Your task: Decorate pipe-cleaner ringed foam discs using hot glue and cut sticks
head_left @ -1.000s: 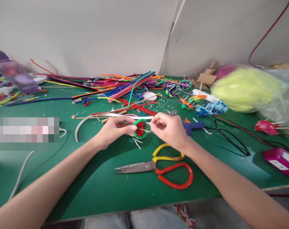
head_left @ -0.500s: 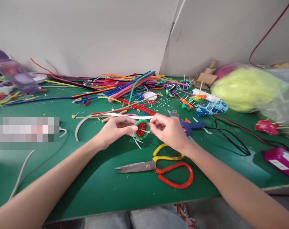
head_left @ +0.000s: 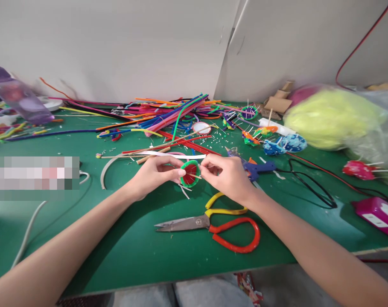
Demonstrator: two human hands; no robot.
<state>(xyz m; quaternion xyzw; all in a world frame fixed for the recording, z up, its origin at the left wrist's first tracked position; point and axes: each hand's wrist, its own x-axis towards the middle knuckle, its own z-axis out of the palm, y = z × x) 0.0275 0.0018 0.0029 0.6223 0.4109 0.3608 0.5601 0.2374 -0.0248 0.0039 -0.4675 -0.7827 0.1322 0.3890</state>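
Note:
My left hand (head_left: 160, 175) pinches a small umbrella-shaped craft piece (head_left: 191, 169) with thumb and fingers. It has a green fuzzy rim, a red inside with thin ribs, and a thin wooden stick showing in its middle. White strips (head_left: 185, 192) hang below it. My right hand (head_left: 222, 172) is closed in a pinch close beside the rim on its right; whatever lies between those fingertips is too small to make out. Scissors (head_left: 200, 221) with one yellow and one red handle lie open on the table nearer to me.
Pipe cleaners (head_left: 177, 113) in many colours are heaped at the back. A blue glue gun (head_left: 259, 169) with a black cord lies on the right, past my right hand. Small blue umbrella shapes (head_left: 291, 143), a yellow bagged bundle (head_left: 331, 119) and a magenta box (head_left: 377, 217) are farther right.
Almost nothing differs. Both hands keep their places around the umbrella-shaped piece, with only a slight shift of my right fingertips.

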